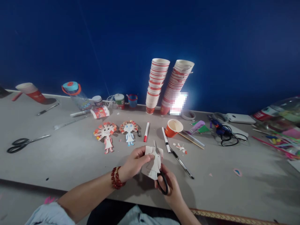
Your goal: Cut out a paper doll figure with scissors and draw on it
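My left hand (135,162), with a red bead bracelet at the wrist, pinches a piece of white paper (149,171) that has a dress-shaped figure drawn on it. In my right hand (172,184) is a pair of black-handled scissors (163,185). Their blades lie along the right side of the drawn figure, and the tips reach past the paper's top edge. Beyond my left hand lie two cut-out paper dolls, one in red (107,142) and one in blue (129,137).
Two tall paper cup stacks (157,84) stand by the blue wall. An orange cup (172,128), markers (146,132), a pen (182,164) and paper scraps (180,147) lie ahead. Another pair of scissors (21,144) is at left; a glue gun (221,128) with a black cord is at right.
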Tool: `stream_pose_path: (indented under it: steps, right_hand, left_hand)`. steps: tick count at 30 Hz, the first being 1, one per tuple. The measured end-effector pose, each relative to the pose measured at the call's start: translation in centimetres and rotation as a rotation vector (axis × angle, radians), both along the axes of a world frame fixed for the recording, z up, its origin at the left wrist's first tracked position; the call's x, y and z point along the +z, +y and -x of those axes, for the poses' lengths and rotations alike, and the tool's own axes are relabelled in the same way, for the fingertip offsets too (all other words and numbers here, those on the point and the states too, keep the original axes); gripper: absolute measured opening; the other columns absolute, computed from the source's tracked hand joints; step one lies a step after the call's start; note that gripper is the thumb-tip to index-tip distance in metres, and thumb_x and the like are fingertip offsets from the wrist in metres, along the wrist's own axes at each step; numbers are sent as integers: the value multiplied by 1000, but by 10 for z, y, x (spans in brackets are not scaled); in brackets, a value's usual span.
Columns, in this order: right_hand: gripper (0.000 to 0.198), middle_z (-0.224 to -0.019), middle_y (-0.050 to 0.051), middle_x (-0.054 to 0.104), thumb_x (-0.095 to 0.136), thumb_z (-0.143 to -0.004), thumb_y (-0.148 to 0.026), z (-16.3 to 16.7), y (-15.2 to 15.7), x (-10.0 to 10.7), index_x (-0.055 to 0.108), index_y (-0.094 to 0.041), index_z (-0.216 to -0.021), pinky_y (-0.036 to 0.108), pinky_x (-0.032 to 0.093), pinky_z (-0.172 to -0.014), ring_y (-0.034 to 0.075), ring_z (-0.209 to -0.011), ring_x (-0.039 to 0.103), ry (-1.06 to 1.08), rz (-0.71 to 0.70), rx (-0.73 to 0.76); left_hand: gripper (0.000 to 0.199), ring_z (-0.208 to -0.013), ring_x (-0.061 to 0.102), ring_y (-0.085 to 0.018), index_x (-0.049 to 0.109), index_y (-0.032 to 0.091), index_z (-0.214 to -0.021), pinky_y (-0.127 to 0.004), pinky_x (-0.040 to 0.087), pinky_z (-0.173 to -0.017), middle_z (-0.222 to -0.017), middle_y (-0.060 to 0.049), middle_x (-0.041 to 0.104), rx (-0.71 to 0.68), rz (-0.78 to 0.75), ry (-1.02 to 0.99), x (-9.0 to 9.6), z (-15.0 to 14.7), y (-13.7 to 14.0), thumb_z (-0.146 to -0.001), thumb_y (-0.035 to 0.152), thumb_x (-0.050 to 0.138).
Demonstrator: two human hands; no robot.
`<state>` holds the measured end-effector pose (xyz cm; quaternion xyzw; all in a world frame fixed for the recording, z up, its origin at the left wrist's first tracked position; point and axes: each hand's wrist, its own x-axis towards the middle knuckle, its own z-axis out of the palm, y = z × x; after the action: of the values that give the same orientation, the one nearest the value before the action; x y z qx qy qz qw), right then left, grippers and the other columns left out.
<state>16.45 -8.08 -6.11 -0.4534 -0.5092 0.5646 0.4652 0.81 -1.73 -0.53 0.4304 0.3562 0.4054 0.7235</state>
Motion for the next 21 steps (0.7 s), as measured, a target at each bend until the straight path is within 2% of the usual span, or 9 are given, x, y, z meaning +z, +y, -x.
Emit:
stream_pose_path:
  steps: [6,9,14,16,18,21]
  right_hand:
    - [54,-54,-2,49,52,-80,-73,1,-2,-2,51,-19,-76,21,32,-42,11,-47,42,-72,-17,-22]
    - [51,-52,-3,48,51,-82,-71,-3,-3,-1,49,-20,-75,20,30,-40,11,-45,42,-117,18,-27]
    - [48,-49,-3,49,58,-80,-65,-25,7,15,45,-21,-67,21,34,-42,11,-45,44,-180,56,-32]
    - [42,-54,-2,53,68,-75,-58,-34,15,27,50,-21,-70,22,38,-46,13,-50,48,-175,23,-52]
    - [36,-70,1,60,77,-70,-47,-39,25,38,57,-19,-80,24,46,-57,16,-63,55,-147,-33,-68]
    - [33,-77,1,62,80,-67,-33,-34,41,48,59,-19,-89,23,46,-57,15,-65,55,-135,-19,-24]
  left_hand:
    - [21,-68,59,-13,70,14,-85,-22,47,-64,-76,-3,69,6,2,27,0,0,2,-75,33,70]
    - [22,-69,58,-13,70,14,-85,-22,46,-64,-77,-3,68,-13,-2,35,1,1,3,-74,33,70]
    - [25,-60,54,-12,65,14,-81,-21,43,-56,-71,-1,61,-65,3,94,-2,5,6,-75,38,69]
    - [25,-58,52,-11,62,14,-79,-20,40,-53,-68,0,58,-106,-26,149,-4,6,7,-75,38,68]
    - [24,-57,50,-11,60,14,-78,-19,38,-52,-66,1,55,-176,-59,211,-4,6,7,-76,37,66]
    - [18,-56,47,-10,59,14,-73,-19,34,-50,-62,2,52,-274,-176,334,-5,4,7,-78,31,61]
